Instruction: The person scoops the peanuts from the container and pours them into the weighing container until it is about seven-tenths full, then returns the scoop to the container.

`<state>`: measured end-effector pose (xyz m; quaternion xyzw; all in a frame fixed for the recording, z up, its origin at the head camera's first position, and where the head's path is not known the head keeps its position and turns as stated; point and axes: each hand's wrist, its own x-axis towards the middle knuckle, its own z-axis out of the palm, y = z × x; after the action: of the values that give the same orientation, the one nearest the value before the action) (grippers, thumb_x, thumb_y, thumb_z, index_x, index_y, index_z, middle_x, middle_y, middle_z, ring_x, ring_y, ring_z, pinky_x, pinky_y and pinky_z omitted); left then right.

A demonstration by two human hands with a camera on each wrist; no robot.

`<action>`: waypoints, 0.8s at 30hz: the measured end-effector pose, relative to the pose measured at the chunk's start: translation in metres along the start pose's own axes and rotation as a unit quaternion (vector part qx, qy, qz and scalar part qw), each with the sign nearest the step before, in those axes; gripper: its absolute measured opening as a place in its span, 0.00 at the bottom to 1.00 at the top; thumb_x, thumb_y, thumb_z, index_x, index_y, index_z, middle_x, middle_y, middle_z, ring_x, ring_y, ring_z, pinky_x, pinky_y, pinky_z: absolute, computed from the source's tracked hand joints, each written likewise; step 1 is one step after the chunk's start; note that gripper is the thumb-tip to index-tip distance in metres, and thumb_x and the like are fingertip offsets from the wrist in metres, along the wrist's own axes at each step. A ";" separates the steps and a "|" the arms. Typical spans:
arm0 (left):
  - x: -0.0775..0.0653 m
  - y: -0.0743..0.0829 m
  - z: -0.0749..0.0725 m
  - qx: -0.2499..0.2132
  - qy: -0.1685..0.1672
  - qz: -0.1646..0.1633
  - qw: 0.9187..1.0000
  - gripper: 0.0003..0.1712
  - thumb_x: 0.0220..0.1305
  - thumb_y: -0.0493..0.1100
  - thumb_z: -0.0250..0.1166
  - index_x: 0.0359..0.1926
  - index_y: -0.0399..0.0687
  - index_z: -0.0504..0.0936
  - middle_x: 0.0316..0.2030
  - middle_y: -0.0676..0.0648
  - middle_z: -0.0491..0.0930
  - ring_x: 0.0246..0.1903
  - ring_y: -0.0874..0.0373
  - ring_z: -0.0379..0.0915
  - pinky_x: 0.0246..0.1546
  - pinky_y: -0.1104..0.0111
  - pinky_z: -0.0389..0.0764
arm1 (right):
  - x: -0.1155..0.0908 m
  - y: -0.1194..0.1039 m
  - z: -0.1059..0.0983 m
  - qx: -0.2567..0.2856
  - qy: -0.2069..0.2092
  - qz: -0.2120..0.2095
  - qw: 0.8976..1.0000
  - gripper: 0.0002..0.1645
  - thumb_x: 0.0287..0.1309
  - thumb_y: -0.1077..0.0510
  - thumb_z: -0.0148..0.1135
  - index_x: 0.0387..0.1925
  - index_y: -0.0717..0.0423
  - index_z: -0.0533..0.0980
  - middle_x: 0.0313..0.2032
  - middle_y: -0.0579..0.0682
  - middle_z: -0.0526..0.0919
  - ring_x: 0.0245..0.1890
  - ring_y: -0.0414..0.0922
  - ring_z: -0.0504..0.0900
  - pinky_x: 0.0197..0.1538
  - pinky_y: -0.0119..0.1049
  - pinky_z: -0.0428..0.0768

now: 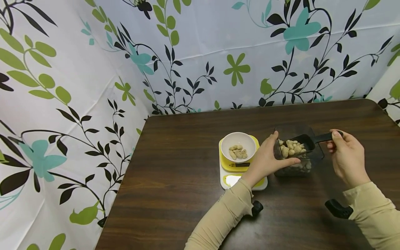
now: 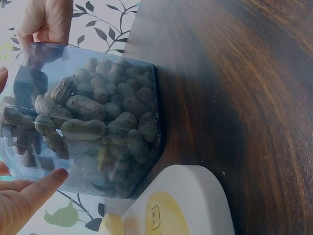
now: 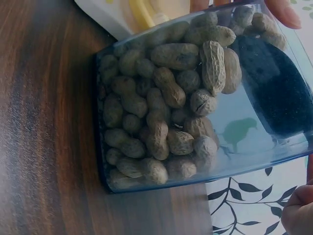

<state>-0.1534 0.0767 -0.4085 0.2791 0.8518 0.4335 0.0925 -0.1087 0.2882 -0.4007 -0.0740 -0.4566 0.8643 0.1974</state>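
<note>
A: Where do we stand with these peanuts?

B: Partway, we'd judge. We see a small heap in the white bowl, which sits on the yellow-and-white scale. Far more lie in the clear container, just to the right of the scale on the table.

A: So we count one portion as done?

B: We do, though it covers only part of the bowl's bottom, and we can't make out any reading on the scale.

A: And our hands?

B: Our left hand grips the container at its left end, thumb along the near side. Our right hand has its fingers closed round the handle of the black scoop, whose head is inside the container among the peanuts.

A: Is it loaded?

B: We can't tell. From the head view we see peanuts right beside it; from the right wrist we see its dark shape through the wall, but not what it carries.

A: Then what do we reckon is left?

B: Getting a load onto the scoop, we'd say, then bringing it across and tipping it out. With the bowl so near, we think that trip is short.
</note>
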 end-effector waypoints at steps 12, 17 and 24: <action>0.000 -0.002 0.000 0.009 0.006 0.007 1.000 0.54 0.53 0.66 0.63 0.73 0.62 0.42 0.72 0.60 0.47 0.71 0.65 0.46 0.67 0.65 0.62 | -0.004 -0.001 -0.008 0.079 0.003 0.036 0.996 0.06 0.61 0.64 0.55 0.38 0.63 0.73 0.26 0.51 0.73 0.23 0.40 0.70 0.27 0.27 0.69; -0.001 -0.001 0.001 0.012 0.011 0.006 1.000 0.54 0.53 0.66 0.63 0.73 0.63 0.42 0.72 0.59 0.47 0.71 0.64 0.47 0.67 0.65 0.62 | -0.005 -0.001 -0.011 0.096 -0.002 0.044 0.994 0.06 0.62 0.64 0.54 0.39 0.64 0.73 0.28 0.52 0.71 0.24 0.41 0.69 0.27 0.28 0.68; -0.002 0.002 0.001 0.018 0.010 0.003 1.000 0.55 0.54 0.67 0.63 0.73 0.63 0.40 0.72 0.58 0.47 0.71 0.63 0.48 0.66 0.65 0.63 | -0.006 -0.003 -0.017 0.108 0.000 0.063 0.992 0.08 0.63 0.61 0.52 0.40 0.63 0.71 0.31 0.51 0.69 0.28 0.42 0.65 0.29 0.30 0.66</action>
<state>-0.1504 0.0772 -0.4083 0.2786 0.8595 0.4214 0.0775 -0.0971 0.2995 -0.4084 -0.0810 -0.3553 0.9192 0.1493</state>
